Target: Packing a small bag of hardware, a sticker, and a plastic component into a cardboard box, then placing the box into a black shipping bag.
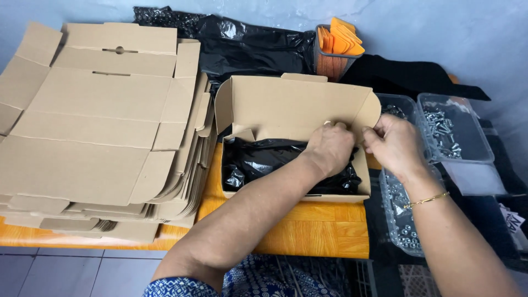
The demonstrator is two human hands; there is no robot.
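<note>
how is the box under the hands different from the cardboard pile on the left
The open box is folded up, with standing walls and a raised lid; the stacked cardboard lies flat and unfolded. The box holds a black plastic bag; the stack holds nothing. Both hands are at the box, none at the stack. Both are plain brown cardboard.
</note>
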